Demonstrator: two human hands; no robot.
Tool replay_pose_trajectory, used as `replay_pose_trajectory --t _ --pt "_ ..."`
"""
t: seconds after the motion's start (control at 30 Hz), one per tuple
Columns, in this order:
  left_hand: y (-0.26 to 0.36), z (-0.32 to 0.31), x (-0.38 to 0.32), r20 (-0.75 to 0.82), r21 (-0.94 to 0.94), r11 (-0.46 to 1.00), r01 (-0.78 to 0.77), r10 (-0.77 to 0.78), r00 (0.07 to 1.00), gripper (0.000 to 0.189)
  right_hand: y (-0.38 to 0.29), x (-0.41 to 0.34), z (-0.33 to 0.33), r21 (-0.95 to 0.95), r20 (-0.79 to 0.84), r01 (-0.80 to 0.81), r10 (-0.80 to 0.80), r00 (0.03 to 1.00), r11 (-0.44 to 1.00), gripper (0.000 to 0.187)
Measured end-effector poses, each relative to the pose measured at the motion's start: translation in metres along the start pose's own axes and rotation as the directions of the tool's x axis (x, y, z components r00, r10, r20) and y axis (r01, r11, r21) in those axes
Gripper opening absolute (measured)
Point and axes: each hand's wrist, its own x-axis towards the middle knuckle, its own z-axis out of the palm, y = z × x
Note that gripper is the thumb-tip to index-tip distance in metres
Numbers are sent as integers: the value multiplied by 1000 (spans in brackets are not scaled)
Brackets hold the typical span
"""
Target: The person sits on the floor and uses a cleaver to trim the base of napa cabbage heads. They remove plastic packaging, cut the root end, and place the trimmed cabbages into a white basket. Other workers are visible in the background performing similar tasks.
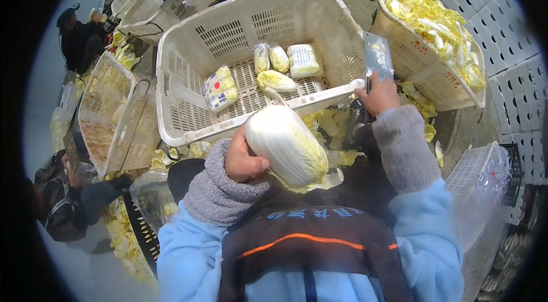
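In my left hand [245,160] is a large napa cabbage [287,148], tilted above my lap with its pale stem end toward the crate. My right hand [380,94] grips a cleaver [378,56], its broad blade pointing away from me beside the crate's right corner. Bits of cabbage cling to the blade. Before me stands a big white plastic crate [261,120] with slotted walls. On its floor lie a bare small cabbage [277,81], a printed wrapped pack [221,89] at the left, and several wrapped cabbages [305,61] toward the back. The cleaver's handle is mostly hidden by my fingers.
A crate heaped with yellow leaves [441,32] stands to the right. Loose leaves [336,126] litter the floor by my feet. Left are another crate [107,109] and a clear plastic bag [154,195]. Co-workers [79,38] sit at the far left; one nearer holds a blade.
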Motion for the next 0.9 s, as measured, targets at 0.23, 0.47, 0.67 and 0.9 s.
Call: replay_pose_trajectory --t 0.23,0.47,0.67,0.9 --pt "14 18 11 141 219 973 72 -105 985 80 -59 -121 -23 921 -86 312 -656 750 236 78" --pt "27 43 -15 -1 803 595 -20 35 999 50 -42 -133 -52 640 -426 677 -566 706 364 55" --pt "25 31 -13 2 949 316 -4 6 1000 72 -15 -139 -68 132 -726 735 -440 529 665 30" --pt "-20 20 8 180 -20 833 552 -540 822 69 -24 -139 -54 54 -525 914 -767 368 401 38"
